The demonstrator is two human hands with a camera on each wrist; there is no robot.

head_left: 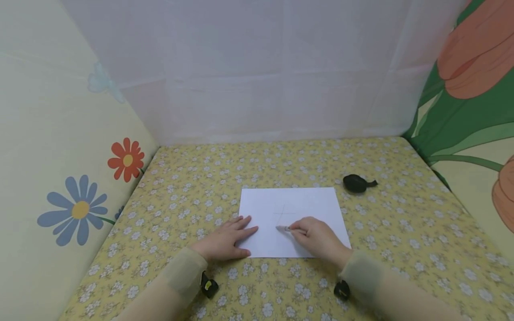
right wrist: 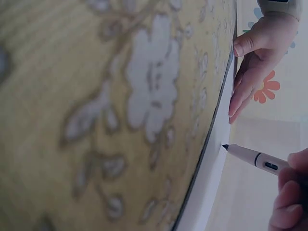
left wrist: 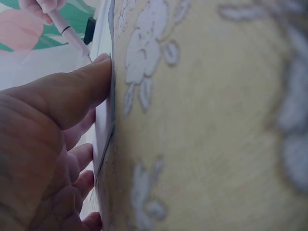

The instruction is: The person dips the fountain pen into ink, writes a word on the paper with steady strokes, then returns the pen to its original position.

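Note:
A white sheet of paper (head_left: 261, 203) lies on the cloth, with a few thin crossing lines near its middle. My right hand (head_left: 319, 238) pinches a white pen (right wrist: 248, 155) between thumb and fingers. The pen slants, its dark tip at the paper's surface below the lines. My left hand (head_left: 225, 240) rests with spread fingers on the sheet's left edge. In the left wrist view, the thumb (left wrist: 82, 89) of that hand lies at the paper's edge. The palm side of the right hand is hidden in the head view.
A yellow flowered cloth (head_left: 192, 191) covers the table. Right of the paper's far corner lies a small black rounded object (head_left: 355, 183) with a short tail. A pale sheet (head_left: 261, 89) hangs behind, and flower-printed panels stand at both sides.

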